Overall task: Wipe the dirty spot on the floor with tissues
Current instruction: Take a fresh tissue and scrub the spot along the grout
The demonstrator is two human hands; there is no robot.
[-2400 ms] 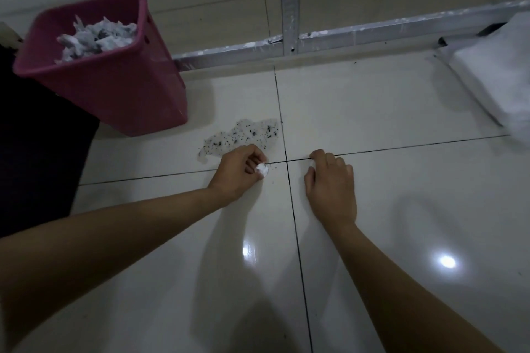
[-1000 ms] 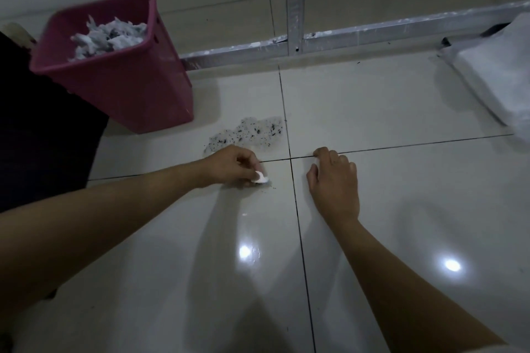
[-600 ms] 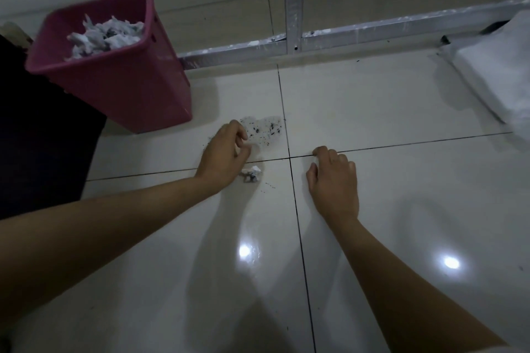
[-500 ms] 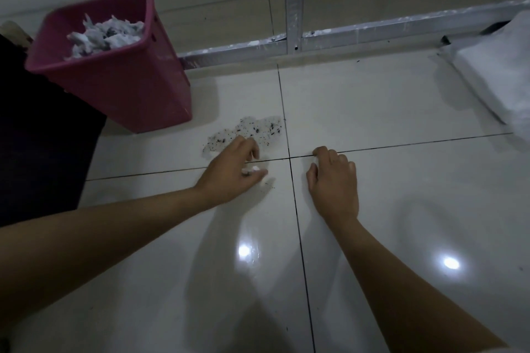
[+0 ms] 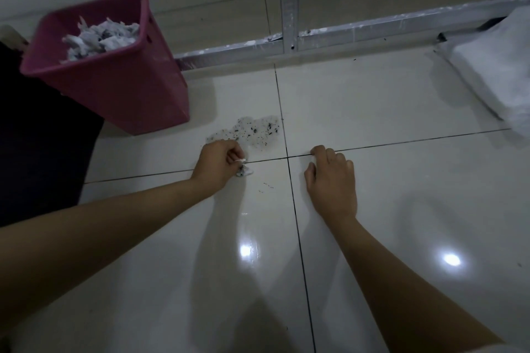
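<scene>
A pink bin (image 5: 120,77) of used tissues (image 5: 100,39) stands at ten o'clock from the dirty spot (image 5: 249,132); a metal frame (image 5: 286,8) lies behind. The left hand (image 5: 218,165) pinches a crumpled tissue (image 5: 243,170) at the spot's six o'clock edge. The right hand (image 5: 332,180) rests loosely curled, empty, on the floor (image 5: 401,100).
</scene>
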